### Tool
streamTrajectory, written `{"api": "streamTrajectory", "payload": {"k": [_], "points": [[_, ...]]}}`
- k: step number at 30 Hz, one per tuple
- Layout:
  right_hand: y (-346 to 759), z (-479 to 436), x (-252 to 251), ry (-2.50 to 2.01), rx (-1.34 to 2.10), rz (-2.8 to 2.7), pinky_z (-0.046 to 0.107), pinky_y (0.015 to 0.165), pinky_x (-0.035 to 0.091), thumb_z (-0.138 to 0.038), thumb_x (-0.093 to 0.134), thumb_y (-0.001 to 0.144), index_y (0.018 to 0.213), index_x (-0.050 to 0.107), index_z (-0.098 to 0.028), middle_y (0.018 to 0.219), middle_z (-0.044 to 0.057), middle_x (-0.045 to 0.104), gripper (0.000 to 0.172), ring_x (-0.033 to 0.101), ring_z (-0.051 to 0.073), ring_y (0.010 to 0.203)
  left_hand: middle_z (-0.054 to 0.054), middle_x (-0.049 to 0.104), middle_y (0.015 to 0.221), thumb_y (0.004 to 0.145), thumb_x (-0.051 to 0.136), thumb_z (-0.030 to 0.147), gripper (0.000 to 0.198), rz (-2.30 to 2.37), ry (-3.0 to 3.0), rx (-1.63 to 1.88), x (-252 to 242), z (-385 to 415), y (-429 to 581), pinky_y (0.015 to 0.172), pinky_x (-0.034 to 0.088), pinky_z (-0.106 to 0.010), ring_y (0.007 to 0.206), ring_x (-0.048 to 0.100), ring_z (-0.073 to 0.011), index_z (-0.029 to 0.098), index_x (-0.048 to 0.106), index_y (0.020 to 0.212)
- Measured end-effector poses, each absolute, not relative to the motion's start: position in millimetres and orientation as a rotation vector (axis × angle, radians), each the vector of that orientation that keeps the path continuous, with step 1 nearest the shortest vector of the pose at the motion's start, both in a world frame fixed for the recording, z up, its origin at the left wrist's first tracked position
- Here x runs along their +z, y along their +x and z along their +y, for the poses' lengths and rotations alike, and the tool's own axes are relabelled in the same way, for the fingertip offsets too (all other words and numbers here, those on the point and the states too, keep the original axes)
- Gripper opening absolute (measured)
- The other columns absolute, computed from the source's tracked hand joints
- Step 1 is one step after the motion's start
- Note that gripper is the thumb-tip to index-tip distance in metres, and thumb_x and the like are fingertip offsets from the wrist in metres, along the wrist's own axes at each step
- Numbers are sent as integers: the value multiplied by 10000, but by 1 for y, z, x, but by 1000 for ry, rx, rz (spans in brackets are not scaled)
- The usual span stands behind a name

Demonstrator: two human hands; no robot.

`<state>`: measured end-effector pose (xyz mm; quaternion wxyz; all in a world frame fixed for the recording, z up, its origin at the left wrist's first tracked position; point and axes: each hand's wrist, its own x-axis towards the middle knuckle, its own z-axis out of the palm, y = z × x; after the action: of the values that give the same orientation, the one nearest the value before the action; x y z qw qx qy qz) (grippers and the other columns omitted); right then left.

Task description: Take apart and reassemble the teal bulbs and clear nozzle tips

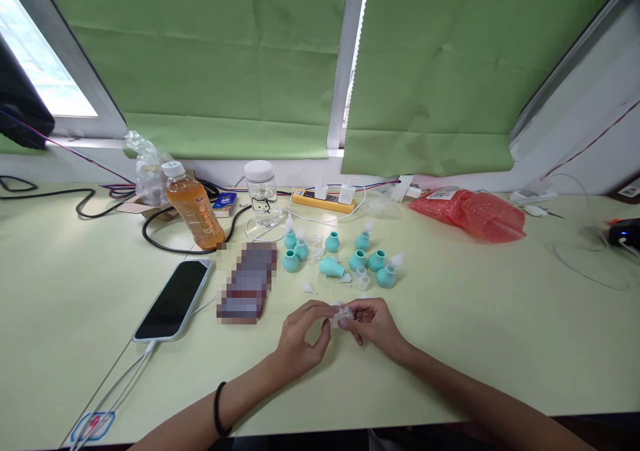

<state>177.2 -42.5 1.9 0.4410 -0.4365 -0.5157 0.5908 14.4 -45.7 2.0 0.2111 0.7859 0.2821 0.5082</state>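
Observation:
My left hand [301, 338] and my right hand [374, 322] meet low over the pale green table [475, 318], fingertips pinched together on a small clear plastic piece [342, 315]. Just beyond them stand several teal rubber bulbs [332, 266], some with white translucent tips, one lying on its side. Small loose clear caps and tips [362, 278] lie among the bulbs. A black band sits on my left wrist.
A black phone [175, 299] on a white cable lies left of a pixelated block [247, 282]. Behind are an orange drink bottle [194, 205], a glass jar [261, 192], a yellow power strip [324, 200] and a red plastic bag [470, 212]. Green blinds cover the window.

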Motion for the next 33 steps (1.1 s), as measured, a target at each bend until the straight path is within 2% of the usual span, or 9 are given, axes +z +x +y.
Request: {"api": "streamTrajectory", "payload": {"k": [5, 12, 18, 21, 25, 28, 33], "points": [[178, -42, 2, -1102, 1408, -1277, 160, 281, 349, -226, 710, 500, 629, 627, -114, 460, -31, 504, 190, 404, 43, 310, -56, 587, 834, 706, 443, 42, 270, 878, 2116, 1316, 0, -48, 14, 703, 476, -267, 801, 561, -140, 166, 473, 943], [178, -43, -3, -1067, 1412, -1326, 159, 282, 343, -232, 704, 520, 644, 635, -123, 456, -38, 482, 179, 402, 42, 310, -66, 576, 833, 710, 420, 13, 323, 721, 2255, 1327, -3, -49, 14, 701, 458, -283, 867, 528, -163, 175, 444, 988], [176, -46, -5, -984, 1354, -1372, 182, 370, 422, -266, 670, 575, 780, 635, -140, 613, 1, 530, 243, 456, 62, 439, -30, 504, 863, 734, 496, 144, 201, 860, 1687, 1328, 13, -53, 18, 712, 463, -293, 810, 515, -135, 199, 391, 896], [176, -46, -5, -991, 1280, -1416, 179, 384, 424, -271, 655, 600, 836, 634, -160, 644, 7, 521, 262, 464, 77, 505, -41, 469, 886, 738, 512, 224, 168, 889, 1533, 1204, 18, -49, 16, 677, 458, -264, 813, 484, -136, 184, 438, 883], [178, -46, -6, -965, 1174, -1524, 190, 436, 416, -257, 658, 601, 838, 652, -196, 623, 0, 522, 245, 463, 86, 533, -38, 530, 776, 724, 531, 290, 217, 766, 1356, 942, 17, -42, 16, 587, 446, -243, 712, 505, -134, 148, 512, 887], [178, -47, -5, -963, 1145, -1625, 196, 447, 399, -283, 661, 595, 847, 660, -205, 598, 2, 545, 264, 455, 85, 511, -45, 572, 721, 658, 605, 289, 256, 692, 1239, 803, 13, -41, 18, 526, 438, -239, 612, 515, -123, 116, 552, 839], [176, -49, -4, -924, 1111, -1741, 189, 431, 370, -259, 645, 617, 864, 658, -211, 568, 1, 577, 252, 457, 81, 480, -46, 601, 643, 576, 673, 241, 210, 701, 1137, 799, 12, -42, 17, 488, 424, -231, 537, 510, -111, 95, 569, 685]]}}
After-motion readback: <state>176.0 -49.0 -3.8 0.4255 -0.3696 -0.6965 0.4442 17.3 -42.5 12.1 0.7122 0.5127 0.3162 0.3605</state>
